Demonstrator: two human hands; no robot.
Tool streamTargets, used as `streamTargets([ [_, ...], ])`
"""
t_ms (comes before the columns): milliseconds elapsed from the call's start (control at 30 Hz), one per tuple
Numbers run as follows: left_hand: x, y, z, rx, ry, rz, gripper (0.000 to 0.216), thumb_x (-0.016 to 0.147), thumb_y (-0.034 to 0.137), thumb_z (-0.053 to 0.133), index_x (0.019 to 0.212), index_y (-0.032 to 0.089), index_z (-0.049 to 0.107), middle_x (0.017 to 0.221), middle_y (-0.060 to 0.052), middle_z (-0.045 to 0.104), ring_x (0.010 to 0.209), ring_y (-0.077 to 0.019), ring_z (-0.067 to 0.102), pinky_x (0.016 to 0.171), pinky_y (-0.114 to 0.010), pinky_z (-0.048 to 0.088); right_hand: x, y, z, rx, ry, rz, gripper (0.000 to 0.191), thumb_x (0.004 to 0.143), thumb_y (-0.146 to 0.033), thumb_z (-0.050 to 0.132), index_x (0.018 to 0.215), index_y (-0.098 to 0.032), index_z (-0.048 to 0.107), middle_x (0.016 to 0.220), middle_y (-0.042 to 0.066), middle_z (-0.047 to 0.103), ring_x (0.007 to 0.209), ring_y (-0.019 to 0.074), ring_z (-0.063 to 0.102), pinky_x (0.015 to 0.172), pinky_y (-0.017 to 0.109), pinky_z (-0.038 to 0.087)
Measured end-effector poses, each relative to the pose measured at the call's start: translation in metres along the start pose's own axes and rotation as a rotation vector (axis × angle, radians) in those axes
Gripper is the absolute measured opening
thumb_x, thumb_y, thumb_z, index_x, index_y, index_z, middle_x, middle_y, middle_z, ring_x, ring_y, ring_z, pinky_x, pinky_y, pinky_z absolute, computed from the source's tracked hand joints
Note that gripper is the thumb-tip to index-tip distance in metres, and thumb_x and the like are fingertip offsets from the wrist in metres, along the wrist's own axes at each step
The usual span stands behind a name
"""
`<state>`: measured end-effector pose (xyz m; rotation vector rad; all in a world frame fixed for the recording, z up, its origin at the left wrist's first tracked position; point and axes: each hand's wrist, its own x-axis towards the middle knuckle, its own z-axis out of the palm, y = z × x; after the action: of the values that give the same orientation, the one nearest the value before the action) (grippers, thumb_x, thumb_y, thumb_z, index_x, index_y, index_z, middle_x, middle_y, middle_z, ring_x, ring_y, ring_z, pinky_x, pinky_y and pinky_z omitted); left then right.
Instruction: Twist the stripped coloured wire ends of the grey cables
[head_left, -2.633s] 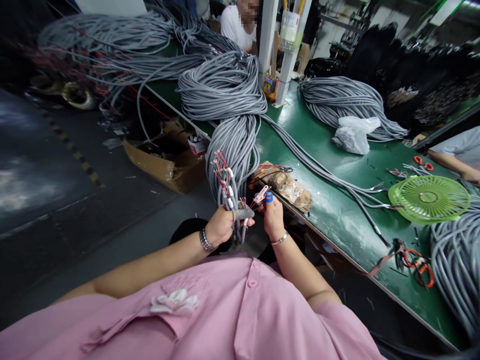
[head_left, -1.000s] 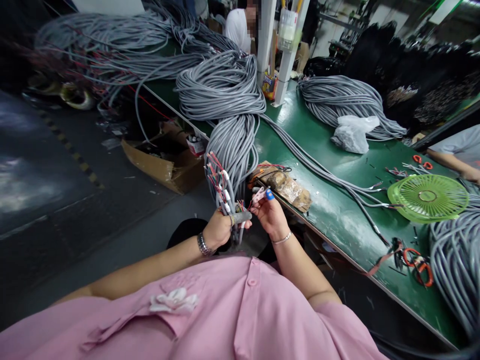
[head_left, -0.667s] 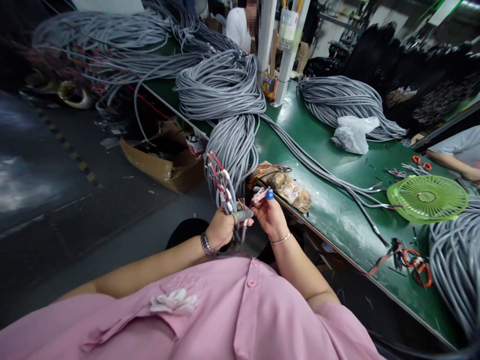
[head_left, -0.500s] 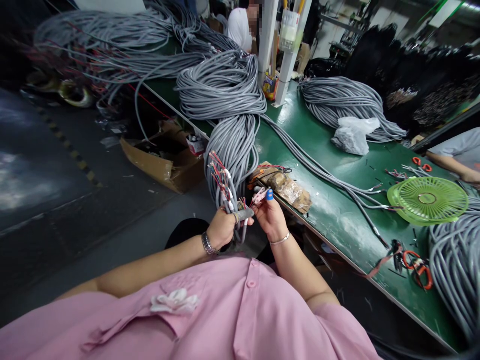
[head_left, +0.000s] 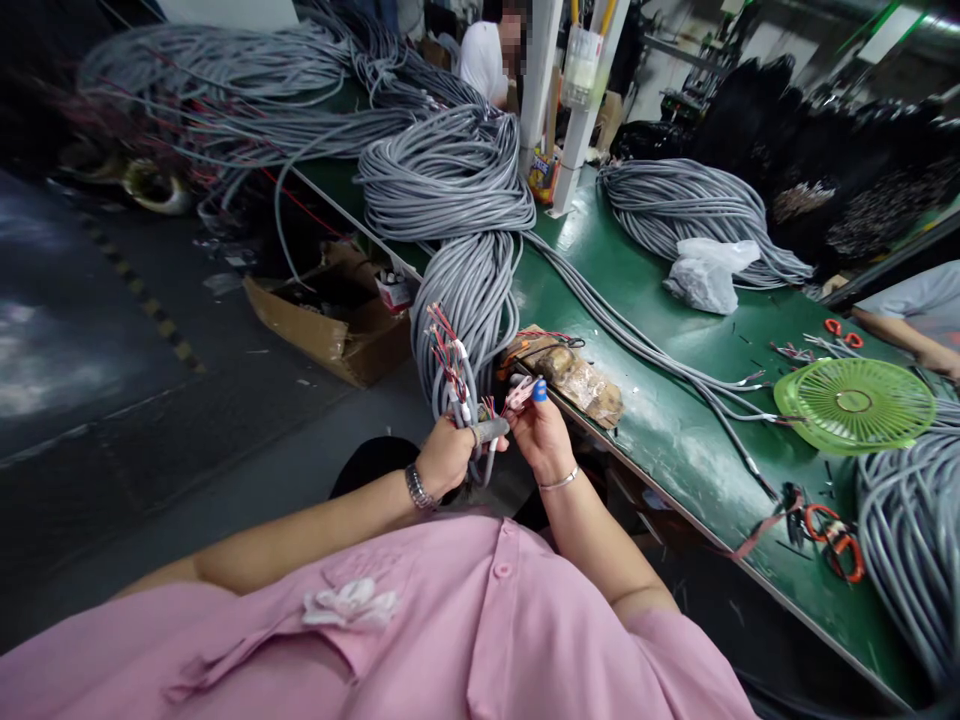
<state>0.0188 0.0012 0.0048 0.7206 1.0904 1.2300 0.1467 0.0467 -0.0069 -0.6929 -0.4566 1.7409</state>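
Note:
My left hand [head_left: 448, 452] is closed around a bunch of grey cables [head_left: 469, 385]. Their stripped ends fan out above the fist as thin red, white and dark wires [head_left: 448, 350]. Grey wrapping covers one finger of this hand. Beside it my right hand [head_left: 546, 440], with a blue cover [head_left: 539, 390] on the thumb tip, pinches a small pale pink piece [head_left: 520, 395] close to more thin coloured wire ends [head_left: 489, 406]. What exactly that piece is, I cannot make out. Both hands are in front of my body, at the edge of the green table.
Big coils of grey cable [head_left: 442, 175] lie on the green table [head_left: 637, 390]. At the near edge is a taped brown block [head_left: 577, 375]. To the right are a green fan [head_left: 855, 402] and orange-handled cutters [head_left: 844, 550]. A cardboard box [head_left: 300, 325] stands below; another person's arm [head_left: 907, 335] reaches in.
Both hands keep their hold and barely move. The wire ends above my left hand have shifted slightly to the right, as the whole view has a little.

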Motion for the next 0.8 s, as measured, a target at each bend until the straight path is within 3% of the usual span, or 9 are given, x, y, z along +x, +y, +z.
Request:
streamTargets([
  [233, -0.001, -0.001, -0.002, 0.028, -0.041, 0.065, 0.01, 0.063, 0.022, 0.076, 0.067, 0.014, 0.071, 0.059, -0.005, 0.07, 0.054, -0.0173, 0.065, 0.044, -0.023, 0.039, -0.002, -0.001, 0.002, 0.018, -0.014, 0.009, 0.026, 0.082, -0.045, 0.066, 0.08, -0.019, 0.065, 0.071, -0.001, 0.063, 0.063, 0.0101, 0.054, 0.06, 0.022, 0.047],
  [333, -0.001, 0.001, -0.001, 0.038, -0.041, 0.072, 0.01, 0.063, 0.022, 0.076, 0.065, 0.013, 0.071, 0.058, -0.005, 0.069, 0.056, -0.0179, 0.065, 0.045, -0.023, 0.04, -0.003, -0.002, 0.001, 0.007, -0.013, 0.024, 0.029, 0.081, -0.048, 0.065, 0.083, -0.019, 0.064, 0.074, 0.0, 0.064, 0.065, 0.0107, 0.056, 0.061, 0.022, 0.048],
  [433, 0.0, 0.001, 0.0, 0.03, -0.053, 0.083, 0.011, 0.064, 0.022, 0.075, 0.062, 0.013, 0.07, 0.058, -0.006, 0.07, 0.058, -0.0191, 0.066, 0.049, -0.025, 0.045, -0.01, -0.006, 0.0, -0.055, -0.104, 0.105, 0.036, 0.078, -0.053, 0.066, 0.085, -0.018, 0.065, 0.08, 0.002, 0.066, 0.064, 0.0113, 0.057, 0.058, 0.024, 0.05],
  [600, 0.001, -0.005, -0.006, 0.044, -0.07, 0.063, 0.011, 0.066, 0.024, 0.075, 0.066, 0.014, 0.072, 0.06, -0.006, 0.07, 0.059, -0.0206, 0.067, 0.053, -0.027, 0.049, -0.024, -0.007, -0.001, -0.278, -0.253, 0.083, 0.026, 0.069, -0.033, 0.078, 0.084, -0.016, 0.065, 0.069, -0.001, 0.063, 0.052, 0.011, 0.056, 0.052, 0.026, 0.049],
  [800, 0.002, -0.012, -0.012, 0.1, -0.084, 0.087, 0.012, 0.067, 0.026, 0.074, 0.069, 0.014, 0.073, 0.061, -0.006, 0.071, 0.059, -0.0202, 0.067, 0.049, -0.025, 0.046, -0.029, -0.003, -0.001, -0.36, -0.185, 0.025, 0.02, 0.069, -0.029, 0.077, 0.077, -0.017, 0.063, 0.064, -0.003, 0.062, 0.046, 0.0095, 0.054, 0.053, 0.025, 0.048],
])
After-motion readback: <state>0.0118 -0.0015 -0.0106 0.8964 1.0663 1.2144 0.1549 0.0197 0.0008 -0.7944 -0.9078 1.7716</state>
